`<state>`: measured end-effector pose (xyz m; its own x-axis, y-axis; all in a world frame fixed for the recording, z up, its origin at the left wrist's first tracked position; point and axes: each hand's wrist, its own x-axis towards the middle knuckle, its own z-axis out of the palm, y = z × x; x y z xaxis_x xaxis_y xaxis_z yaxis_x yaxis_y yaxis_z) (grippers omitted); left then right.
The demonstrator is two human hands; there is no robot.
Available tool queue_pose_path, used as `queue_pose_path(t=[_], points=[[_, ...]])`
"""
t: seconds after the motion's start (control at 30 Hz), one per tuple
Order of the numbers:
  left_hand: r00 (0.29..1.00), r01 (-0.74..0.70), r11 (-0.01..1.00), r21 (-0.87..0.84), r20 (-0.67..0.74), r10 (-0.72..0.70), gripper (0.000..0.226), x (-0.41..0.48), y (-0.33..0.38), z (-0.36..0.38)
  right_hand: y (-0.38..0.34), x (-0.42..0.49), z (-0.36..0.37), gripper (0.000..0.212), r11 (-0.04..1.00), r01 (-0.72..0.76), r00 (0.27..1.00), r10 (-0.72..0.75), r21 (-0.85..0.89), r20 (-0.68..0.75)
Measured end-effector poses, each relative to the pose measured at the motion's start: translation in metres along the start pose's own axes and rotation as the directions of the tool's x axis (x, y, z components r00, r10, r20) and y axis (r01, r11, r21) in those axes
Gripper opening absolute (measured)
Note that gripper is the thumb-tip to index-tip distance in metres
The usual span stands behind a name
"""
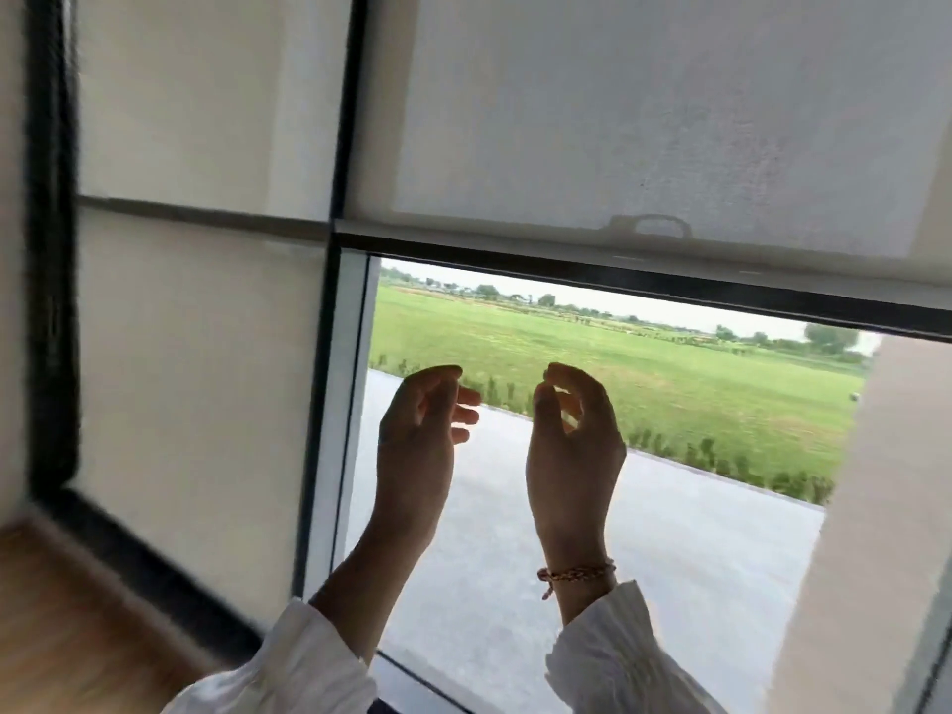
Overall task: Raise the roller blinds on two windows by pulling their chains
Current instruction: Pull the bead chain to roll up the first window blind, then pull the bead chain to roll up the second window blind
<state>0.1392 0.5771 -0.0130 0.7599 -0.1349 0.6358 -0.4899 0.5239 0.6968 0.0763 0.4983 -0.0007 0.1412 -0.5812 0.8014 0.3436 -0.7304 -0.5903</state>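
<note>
Two roller blinds in view. Right blind (644, 121) part-raised, its dark bottom bar (618, 280) above both hands, not touching them. Left blind (196, 353) fully down over its pane. No chain can be made out; too blurred to tell.

Two hands raised before the open glass. Left hand (417, 435) loosely curled, fingers apart, gripping nothing visible. Right hand (574, 435) with thumb and fingertips pinched together; cannot tell if anything is between them. One braided bracelet (577, 574) on right wrist. Two white sleeves (613, 662).

Right roller blind (644, 121): pale woven fabric, partly raised, dark bottom bar exposing the lower pane. Left roller blind (206, 353): pale, fully lowered to the sill. Chains not discernible.
</note>
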Motion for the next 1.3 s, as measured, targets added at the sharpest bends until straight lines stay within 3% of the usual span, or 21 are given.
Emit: queue_pose_path(t=[0.1,0.2,0.33,0.43,0.5,0.63,0.97,1.17,1.3], points=[[0.988,-0.131,0.979,0.153,-0.055,0.141,0.017,0.028,0.004,-0.100,-0.013,-0.041,0.080,0.014,0.994,0.009,0.994,-0.021,0.112,0.107],[0.969,-0.232,0.899,0.371,0.004,0.248,0.012,0.054,0.006,-0.196,-0.017,-0.078,0.154,0.013,0.990,0.035,0.978,-0.063,0.138,0.199],[0.964,-0.263,0.666,0.698,0.158,0.215,0.012,0.101,0.005,-0.320,-0.020,-0.124,0.264,0.014,0.993,-0.035,0.935,-0.008,0.117,0.354],[0.961,-0.272,0.513,0.814,0.207,0.180,0.023,0.136,-0.005,-0.402,-0.025,-0.155,0.358,0.013,0.981,-0.118,0.909,0.043,0.156,0.415],[0.969,-0.239,0.476,0.847,0.178,0.171,0.034,0.158,-0.011,-0.443,-0.031,-0.173,0.414,0.015,0.967,-0.166,0.886,0.060,0.192,0.459],[0.984,-0.167,0.441,0.882,0.119,0.134,0.041,0.208,-0.035,-0.517,-0.035,-0.198,0.516,0.020,0.955,-0.200,0.828,0.045,0.220,0.560],[0.991,-0.027,0.517,0.855,-0.046,0.128,0.047,0.393,-0.145,-0.669,0.024,-0.186,0.784,0.018,0.932,-0.225,0.782,-0.001,0.285,0.623],[0.982,0.010,0.568,0.823,-0.114,0.149,0.023,0.510,-0.202,-0.759,0.056,-0.177,0.945,0.032,0.902,-0.249,0.771,-0.036,0.353,0.635],[0.977,0.040,0.529,0.848,-0.143,0.156,0.027,0.580,-0.240,-0.831,0.073,-0.184,1.050,0.033,0.890,-0.294,0.726,-0.029,0.348,0.687]])
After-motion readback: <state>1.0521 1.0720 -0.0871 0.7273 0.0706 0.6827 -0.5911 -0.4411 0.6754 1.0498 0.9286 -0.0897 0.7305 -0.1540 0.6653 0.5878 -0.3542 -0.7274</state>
